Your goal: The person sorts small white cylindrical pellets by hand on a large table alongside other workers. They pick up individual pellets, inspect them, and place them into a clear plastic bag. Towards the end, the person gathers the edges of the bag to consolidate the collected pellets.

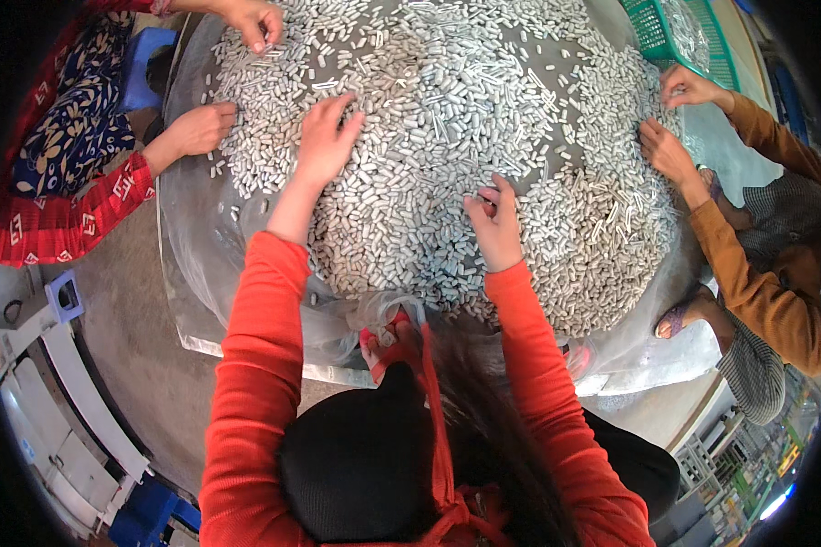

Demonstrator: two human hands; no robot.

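A wide heap of small silvery-grey oblong pieces (374, 214) is spread in front of me over a plastic-covered surface. Over its left-middle part reaches my left hand (324, 144), fingers spread, with no piece visible in its grasp. My right hand (495, 226) is above the heap to the right of centre. Its fingers curl in toward the thumb; whatever may be between them is too small to make out. Some longer, thinner pieces (602, 223) lie among the short ones to the right of that hand.
Another person's hands (201, 129) work at the heap's left edge, and a third person's hands (668, 150) at its right. A green plastic basket (646, 32) stands at the far right. Clear plastic sheeting (201, 242) hangs around the rim. A blue stool (146, 68) is at far left.
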